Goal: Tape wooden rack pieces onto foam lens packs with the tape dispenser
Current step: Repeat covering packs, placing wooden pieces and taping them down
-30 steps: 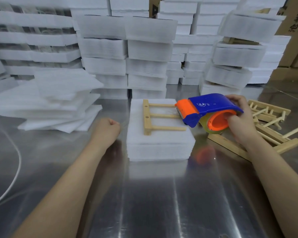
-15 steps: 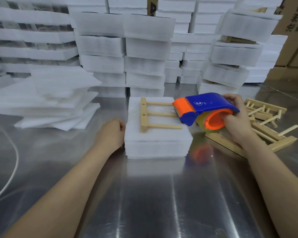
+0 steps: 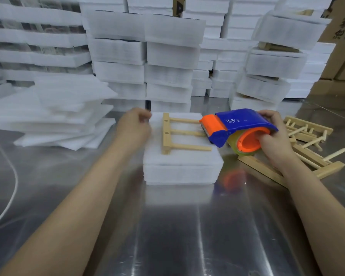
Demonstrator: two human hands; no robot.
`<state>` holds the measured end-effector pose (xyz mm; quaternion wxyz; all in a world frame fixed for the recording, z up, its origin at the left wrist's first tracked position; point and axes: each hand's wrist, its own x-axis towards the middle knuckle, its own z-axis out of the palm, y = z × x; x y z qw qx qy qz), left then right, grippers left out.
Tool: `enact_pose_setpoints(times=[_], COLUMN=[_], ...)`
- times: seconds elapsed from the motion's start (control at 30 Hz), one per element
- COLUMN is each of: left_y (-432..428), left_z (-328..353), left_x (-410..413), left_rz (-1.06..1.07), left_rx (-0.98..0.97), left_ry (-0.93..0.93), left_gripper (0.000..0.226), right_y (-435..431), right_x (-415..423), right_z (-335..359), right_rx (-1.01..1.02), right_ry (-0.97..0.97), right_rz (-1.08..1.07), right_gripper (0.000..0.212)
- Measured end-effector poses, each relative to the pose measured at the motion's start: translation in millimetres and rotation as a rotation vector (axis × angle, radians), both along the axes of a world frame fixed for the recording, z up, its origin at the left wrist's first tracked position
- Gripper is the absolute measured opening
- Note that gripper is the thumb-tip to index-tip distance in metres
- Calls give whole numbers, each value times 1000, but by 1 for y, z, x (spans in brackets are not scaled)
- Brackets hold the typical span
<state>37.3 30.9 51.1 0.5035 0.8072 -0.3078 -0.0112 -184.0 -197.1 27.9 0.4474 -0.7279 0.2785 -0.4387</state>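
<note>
Taping step starting; my right hand (image 3: 271, 140) gripping tape dispenser (image 3: 241, 122) over rack piece (image 3: 167, 134) on foam pack (image 3: 181, 170); left hand (image 3: 133, 126) curled, hold unclear; next needing tape end anchored.

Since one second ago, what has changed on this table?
The left hand moved away from the person, from the table beside the foam pack to its far left corner. Its fingers are curled but blurred, so a grip cannot be told. The right hand holds the tape dispenser over the wooden rack piece as before.
</note>
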Motion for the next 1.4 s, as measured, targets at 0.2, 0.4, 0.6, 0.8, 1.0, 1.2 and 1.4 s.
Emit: enact_pose_setpoints(times=[0.2, 0.4, 0.6, 0.8, 1.0, 1.2, 1.4], left_y=[-66, -68, -68, -66, -88, -119, -121], left_z=[26, 16, 18, 18, 36, 14, 5], left_x=[-34, -40, -41, -44, -71, -101, -92], left_rz=[-278, -176, -165, -140, -23, -272, -267], left_rx=[626, 865, 908, 962, 1144, 636, 587], left_ry=[-231, -455, -451, -560, -598, -488, -485], left_gripper=[43, 51, 51, 48, 47, 34, 31], right_y=[-2, -15, -46, -52, -50, -51, -58], right_x=[-3, -11, -58, -68, -64, -68, -79], right_z=[0, 6, 13, 10, 7, 9, 14], right_rx=[-15, -106, -91, -103, -142, -171, -137], right_ry=[-10, 49, 93, 118, 82, 79, 130], right_rz=[-2, -5, -161, -184, -154, -152, -60], right_gripper=[50, 58, 64, 62, 60, 63, 69])
